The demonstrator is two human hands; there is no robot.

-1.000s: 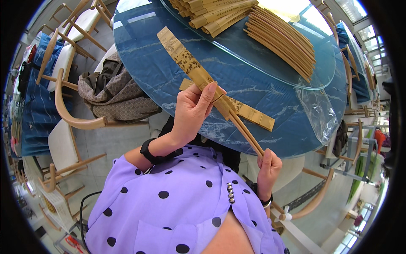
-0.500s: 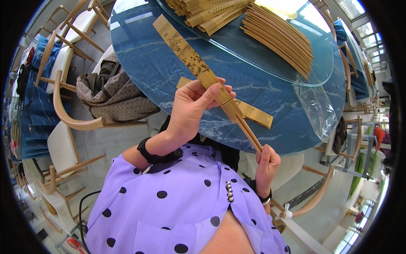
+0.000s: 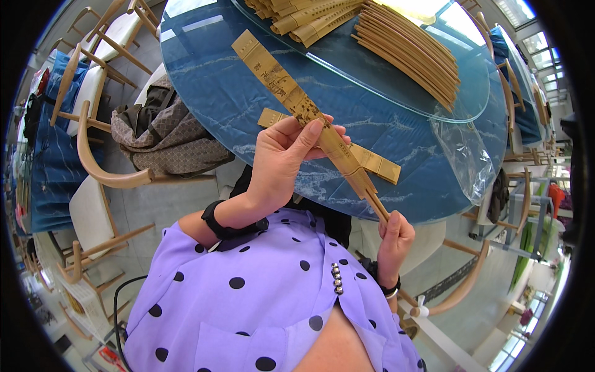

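Observation:
My left hand point(image 3: 286, 152) pinches a long gold printed paper chopstick sleeve point(image 3: 271, 72) between thumb and fingers, above the near part of the table. The sleeve slants from upper left to lower right. Out of its lower end sticks a short length of wooden chopsticks point(image 3: 377, 206). My right hand point(image 3: 395, 239) is closed on the end of these chopsticks. Behind the held sleeve, another gold sleeve point(image 3: 379, 165) lies on the table, partly covered by my left hand. Farther off is a pile of gold sleeves point(image 3: 316, 22), beside a row of wooden chopsticks point(image 3: 409, 53).
The round table point(image 3: 211, 87) has a blue marbled cover and a raised glass turntable point(image 3: 347, 77). A clear plastic bag point(image 3: 462, 158) hangs near its right edge. To the left, a patterned bag point(image 3: 164, 136) rests on a wooden chair point(image 3: 111, 177). More chairs stand around.
The sleeve has shifted down and right over the chopsticks, so less of their length shows. My left hand now grips the sleeve farther up; my right hand has barely moved.

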